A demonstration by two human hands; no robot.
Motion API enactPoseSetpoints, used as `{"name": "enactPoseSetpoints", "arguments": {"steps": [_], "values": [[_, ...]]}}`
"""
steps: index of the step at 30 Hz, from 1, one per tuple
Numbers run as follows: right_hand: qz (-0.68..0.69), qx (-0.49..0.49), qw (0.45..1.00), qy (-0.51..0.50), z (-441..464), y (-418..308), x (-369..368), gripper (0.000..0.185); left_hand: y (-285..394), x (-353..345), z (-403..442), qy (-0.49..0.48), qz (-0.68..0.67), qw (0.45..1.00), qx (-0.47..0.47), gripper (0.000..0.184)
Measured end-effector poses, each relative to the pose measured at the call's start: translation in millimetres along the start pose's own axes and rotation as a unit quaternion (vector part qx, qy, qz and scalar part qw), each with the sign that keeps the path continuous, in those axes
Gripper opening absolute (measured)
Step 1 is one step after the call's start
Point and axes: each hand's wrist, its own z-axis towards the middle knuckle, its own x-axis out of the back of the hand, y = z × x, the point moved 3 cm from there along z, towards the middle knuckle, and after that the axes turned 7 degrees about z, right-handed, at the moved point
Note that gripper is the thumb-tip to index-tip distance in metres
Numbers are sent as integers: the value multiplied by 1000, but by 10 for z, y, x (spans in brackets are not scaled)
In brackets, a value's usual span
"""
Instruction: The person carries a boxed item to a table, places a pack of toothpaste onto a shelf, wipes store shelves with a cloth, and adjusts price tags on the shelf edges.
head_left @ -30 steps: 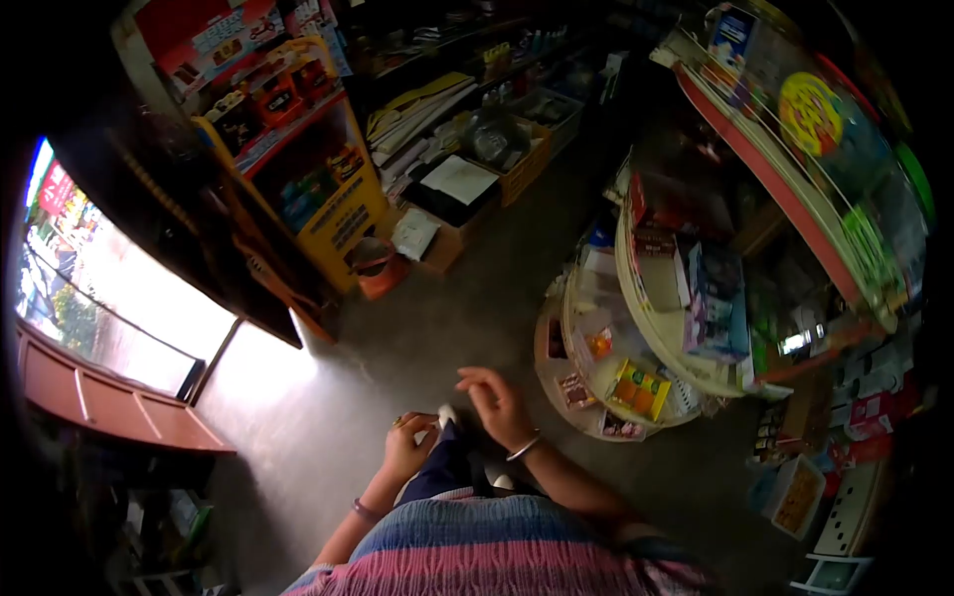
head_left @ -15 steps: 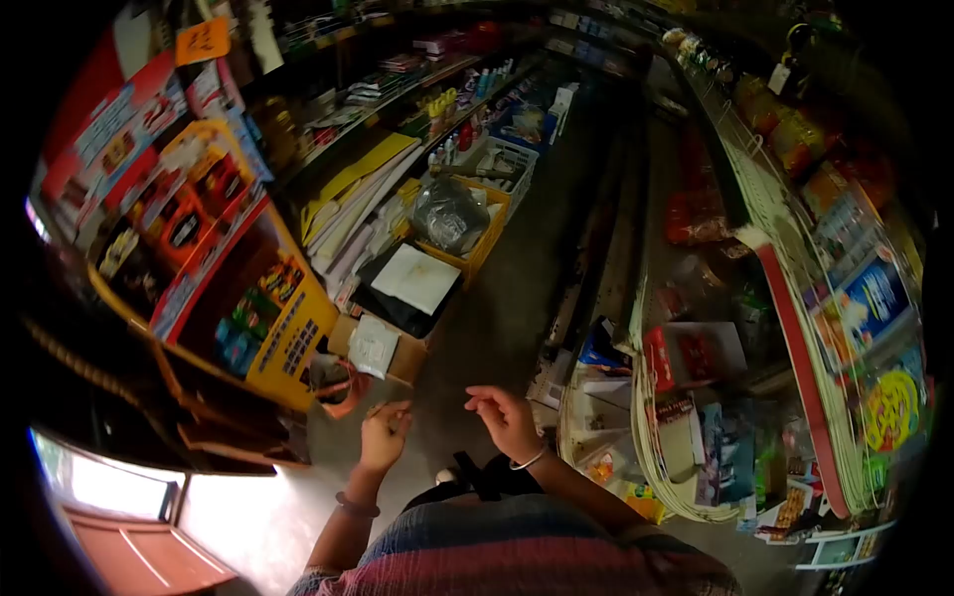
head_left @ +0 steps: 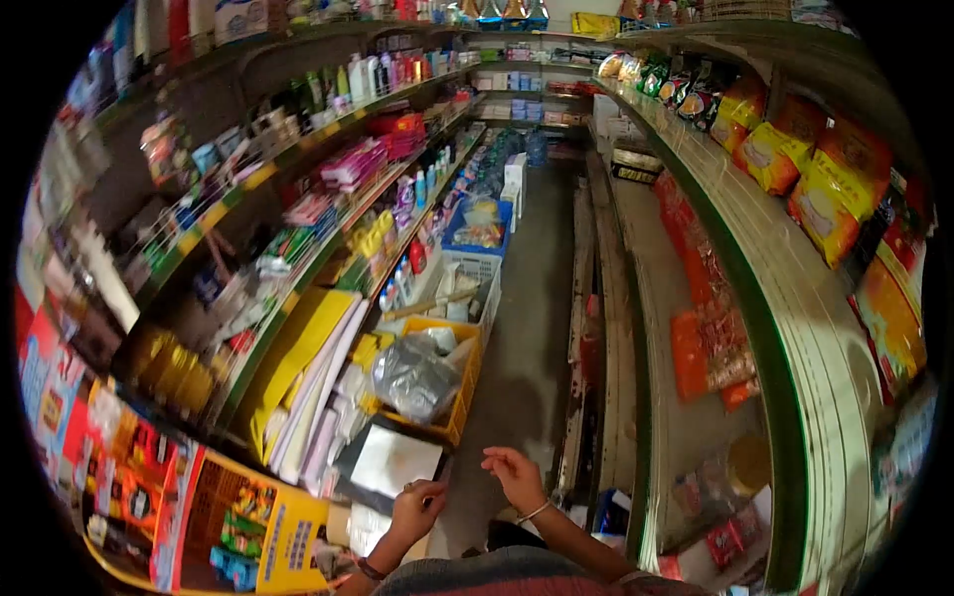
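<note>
My left hand (head_left: 415, 509) is raised at the bottom centre, its fingers curled in with a ring on one of them; whether it grips anything is too small to tell. To its right my right hand (head_left: 517, 479) hangs over the aisle floor, fingers loosely bent and apart, holding nothing. The two hands do not touch. Just beyond my left hand lies a white sheet (head_left: 396, 457) on a black box. A yellow crate (head_left: 463, 397) with a grey plastic bag (head_left: 412, 379) stands behind it.
A narrow aisle floor (head_left: 537, 258) runs ahead. Shelves of bottles and packets (head_left: 383, 74) line the left; a shelf (head_left: 785, 328) with yellow bags (head_left: 840, 189) lines the right. A blue crate (head_left: 479, 226) stands farther along. A yellow display rack (head_left: 293, 536) is at the lower left.
The view has swung away from the doorway to face along the aisle, and looks higher. Both hands now appear lower in the picture, over the aisle's near end.
</note>
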Motion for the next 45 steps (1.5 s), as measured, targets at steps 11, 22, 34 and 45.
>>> {"name": "enactPoseSetpoints", "arguments": {"steps": [11,22,34,45], "values": [[-25,-13,1000,-1,2334,-154,587,21,-451,-493,2544,-22,-49,998,38,20],[-143,10,989,29,5279,-330,1443,20,-684,-745,5915,-30,-21,997,-70,20],[-84,-17,988,128,7782,36,3092,22,-180,-1967,8982,-190,-45,977,-90,17],[-80,25,994,66,10273,-478,3972,21,-185,-2269,11426,-86,-45,994,-57,24]]}}
